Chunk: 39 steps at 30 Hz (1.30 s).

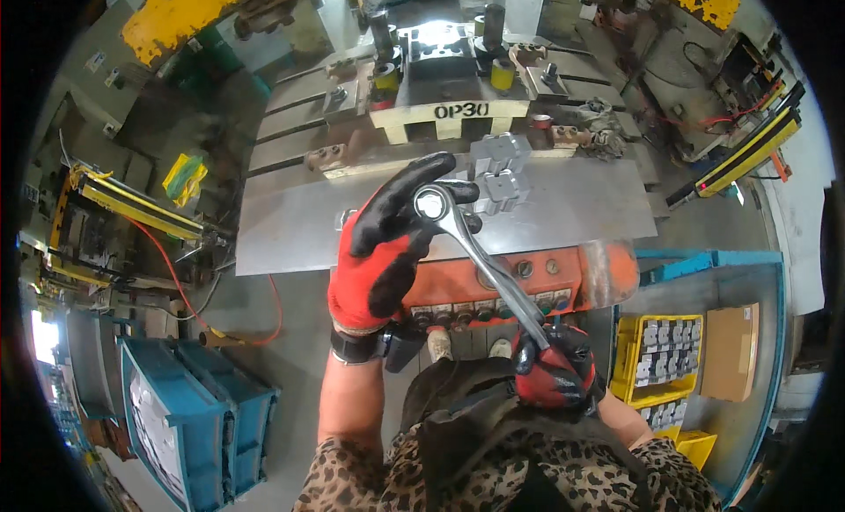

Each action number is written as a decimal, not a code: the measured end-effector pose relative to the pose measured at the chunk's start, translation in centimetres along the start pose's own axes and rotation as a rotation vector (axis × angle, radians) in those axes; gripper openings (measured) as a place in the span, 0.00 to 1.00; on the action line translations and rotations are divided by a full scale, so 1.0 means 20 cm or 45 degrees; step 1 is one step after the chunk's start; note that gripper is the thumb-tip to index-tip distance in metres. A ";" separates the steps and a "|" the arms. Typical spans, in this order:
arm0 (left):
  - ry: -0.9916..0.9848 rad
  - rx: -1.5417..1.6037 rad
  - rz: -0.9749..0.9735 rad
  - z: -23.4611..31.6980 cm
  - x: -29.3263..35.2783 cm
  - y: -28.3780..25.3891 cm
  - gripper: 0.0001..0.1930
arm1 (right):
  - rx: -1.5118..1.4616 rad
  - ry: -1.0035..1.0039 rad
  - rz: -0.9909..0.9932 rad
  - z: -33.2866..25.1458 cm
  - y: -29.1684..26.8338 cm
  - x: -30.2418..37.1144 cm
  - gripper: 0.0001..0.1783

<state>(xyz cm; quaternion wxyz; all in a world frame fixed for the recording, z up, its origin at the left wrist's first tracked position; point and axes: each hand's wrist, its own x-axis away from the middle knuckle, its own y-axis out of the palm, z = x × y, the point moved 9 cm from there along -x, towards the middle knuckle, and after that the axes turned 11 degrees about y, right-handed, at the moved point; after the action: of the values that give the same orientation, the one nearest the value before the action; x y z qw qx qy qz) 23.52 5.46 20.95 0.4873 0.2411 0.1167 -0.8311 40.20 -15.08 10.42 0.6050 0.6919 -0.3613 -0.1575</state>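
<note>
A silver ratchet wrench (pixel 497 279) slants in front of my body, its round head up and to the left. My right hand (pixel 556 369), in a red and black glove, is closed round the lower end of the handle. At the upper end, my left hand (pixel 387 235) in a matching glove curls its fingers behind the head, with the index finger stretched out above it. Beyond the wrench, grey metal blocks (pixel 500 173) sit on the flat steel plate (pixel 290 226). Part of another small metal piece (pixel 345 218) shows beside my left hand.
A press die (pixel 449 112) stands on the slotted bed past the plate. An orange control panel (pixel 493 288) with several buttons lies below the plate. Yellow bins (pixel 656 354) of metal parts and a cardboard sheet (pixel 731 349) are at right; blue containers (pixel 198 424) at left.
</note>
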 end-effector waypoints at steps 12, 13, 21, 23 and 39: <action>0.189 -0.291 0.137 0.08 0.03 0.04 0.29 | 0.091 -0.047 -0.033 0.02 0.00 -0.02 0.34; 0.231 -0.345 0.132 0.09 0.03 0.06 0.29 | 0.098 -0.051 -0.019 0.01 0.00 -0.01 0.35; 0.276 -0.133 0.279 0.01 0.04 0.08 0.28 | 0.376 -0.103 0.303 0.00 -0.08 0.02 0.35; 0.265 0.037 0.338 -0.02 0.05 0.09 0.28 | 0.359 -0.051 0.293 0.03 -0.11 0.01 0.35; 0.362 -0.043 0.621 0.00 0.12 0.19 0.33 | 0.265 -0.102 0.276 0.15 -0.15 0.05 0.26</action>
<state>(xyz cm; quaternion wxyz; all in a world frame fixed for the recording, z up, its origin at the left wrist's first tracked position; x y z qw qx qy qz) 25.77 1.81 19.87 0.6556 0.3680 0.1361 -0.6452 39.75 -17.88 7.13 0.5285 0.7010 -0.4720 -0.0804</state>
